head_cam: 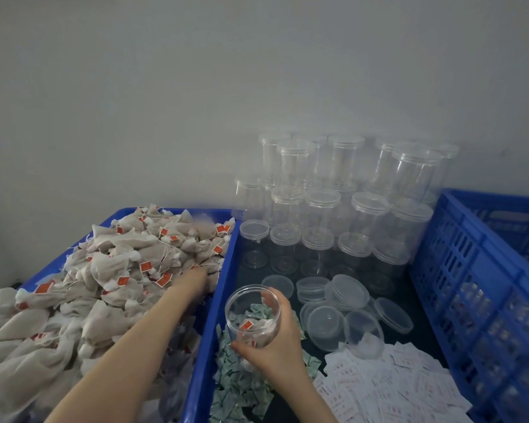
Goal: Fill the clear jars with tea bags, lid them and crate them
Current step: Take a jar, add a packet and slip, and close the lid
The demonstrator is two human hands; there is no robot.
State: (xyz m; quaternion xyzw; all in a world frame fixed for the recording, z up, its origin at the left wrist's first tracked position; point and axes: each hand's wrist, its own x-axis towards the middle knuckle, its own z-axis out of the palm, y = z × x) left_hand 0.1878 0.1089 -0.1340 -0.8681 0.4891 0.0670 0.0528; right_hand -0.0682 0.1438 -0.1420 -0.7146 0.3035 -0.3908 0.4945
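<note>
Fingers of left hand vanish among tea bags.

Blue tray, off-white tea bags with red tags, clear jars, blue lattice crate.

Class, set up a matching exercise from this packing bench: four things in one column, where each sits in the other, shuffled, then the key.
1. tea bags
2. open jar
3. loose lids
4. stacked empty jars

A. against the wall
B. heaped in the left blue tray
C. held by the right hand
D. lying flat right of the held jar

Pairs: 1-B, 2-C, 3-D, 4-A
</note>
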